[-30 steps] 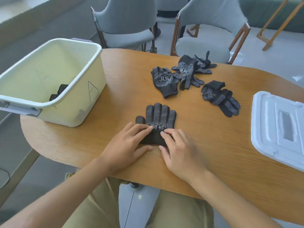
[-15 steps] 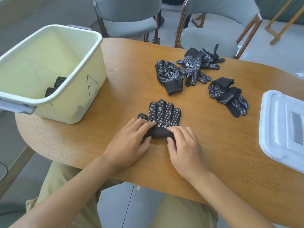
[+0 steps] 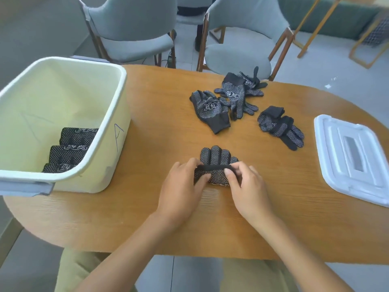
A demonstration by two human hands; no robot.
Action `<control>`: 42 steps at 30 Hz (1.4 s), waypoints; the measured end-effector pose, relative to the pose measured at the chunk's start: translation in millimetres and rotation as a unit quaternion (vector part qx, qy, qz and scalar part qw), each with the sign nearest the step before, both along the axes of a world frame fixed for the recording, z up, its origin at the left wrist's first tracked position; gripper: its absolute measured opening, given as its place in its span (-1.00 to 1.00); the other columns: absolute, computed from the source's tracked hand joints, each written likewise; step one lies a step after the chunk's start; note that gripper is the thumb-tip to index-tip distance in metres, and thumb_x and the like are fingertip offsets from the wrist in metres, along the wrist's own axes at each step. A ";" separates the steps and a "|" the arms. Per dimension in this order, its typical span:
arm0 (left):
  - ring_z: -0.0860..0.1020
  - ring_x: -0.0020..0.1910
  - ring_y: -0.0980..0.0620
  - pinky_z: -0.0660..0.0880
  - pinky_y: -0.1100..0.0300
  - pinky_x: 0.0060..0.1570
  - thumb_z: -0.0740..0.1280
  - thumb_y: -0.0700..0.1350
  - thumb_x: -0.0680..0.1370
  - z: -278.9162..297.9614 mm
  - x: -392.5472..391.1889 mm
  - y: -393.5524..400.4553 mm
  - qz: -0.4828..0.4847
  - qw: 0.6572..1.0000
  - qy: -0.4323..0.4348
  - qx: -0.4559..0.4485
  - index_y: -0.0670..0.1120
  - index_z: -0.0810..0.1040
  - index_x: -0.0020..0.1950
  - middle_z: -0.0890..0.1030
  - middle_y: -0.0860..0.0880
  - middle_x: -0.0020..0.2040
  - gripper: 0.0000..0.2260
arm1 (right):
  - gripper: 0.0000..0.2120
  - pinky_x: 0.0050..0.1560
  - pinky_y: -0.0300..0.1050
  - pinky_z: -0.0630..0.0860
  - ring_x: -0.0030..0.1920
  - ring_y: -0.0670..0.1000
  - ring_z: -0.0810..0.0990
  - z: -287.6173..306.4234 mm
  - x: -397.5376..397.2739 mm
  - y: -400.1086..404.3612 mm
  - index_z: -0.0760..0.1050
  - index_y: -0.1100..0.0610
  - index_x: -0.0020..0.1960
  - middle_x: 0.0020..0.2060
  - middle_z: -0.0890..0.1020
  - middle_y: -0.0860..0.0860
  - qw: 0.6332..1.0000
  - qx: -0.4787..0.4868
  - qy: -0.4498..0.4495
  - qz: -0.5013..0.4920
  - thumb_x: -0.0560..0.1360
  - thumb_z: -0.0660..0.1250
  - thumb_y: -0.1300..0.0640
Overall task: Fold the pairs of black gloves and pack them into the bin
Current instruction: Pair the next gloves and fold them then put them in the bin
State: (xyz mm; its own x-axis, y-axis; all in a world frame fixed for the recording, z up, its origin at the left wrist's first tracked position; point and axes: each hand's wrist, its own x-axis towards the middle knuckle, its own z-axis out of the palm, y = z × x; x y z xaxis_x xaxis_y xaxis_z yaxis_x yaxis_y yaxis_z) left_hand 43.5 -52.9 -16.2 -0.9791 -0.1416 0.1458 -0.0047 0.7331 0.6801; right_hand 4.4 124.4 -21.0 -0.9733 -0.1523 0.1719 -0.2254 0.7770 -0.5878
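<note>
A stacked pair of black dotted gloves (image 3: 214, 159) lies in front of me on the wooden table (image 3: 160, 127). Its cuff end is folded up over the palm, and only the fingertips show beyond the fold. My left hand (image 3: 181, 186) pinches the left end of the fold and my right hand (image 3: 246, 186) pinches the right end. The pale yellow bin (image 3: 113, 114) stands at the left and holds three folded glove pairs (image 3: 69, 150). More loose black gloves (image 3: 212, 110) lie further back.
Another crumpled glove pair (image 3: 280, 127) lies right of centre, and a heap of gloves (image 3: 240, 91) sits near the far edge. A white bin lid (image 3: 353, 159) rests at the right edge of the table. Two grey chairs (image 3: 134, 28) stand behind the table.
Both hands went from pressing flat on the glove cuff to pinching it and folding it forward over the palm. The camera moved closer and looks further into the bin.
</note>
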 end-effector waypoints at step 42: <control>0.51 -0.15 -0.06 0.50 0.06 -0.27 0.47 -0.15 0.42 -20.4 25.0 -2.6 -0.067 0.949 0.130 -0.279 -0.05 0.57 0.11 0.61 0.06 -0.06 -0.72 | -0.59 0.00 -0.11 0.53 0.04 0.02 0.55 -2.4 29.4 17.4 0.48 0.14 0.27 0.04 0.60 -0.02 0.958 0.144 0.178 0.175 0.46 0.45 0.08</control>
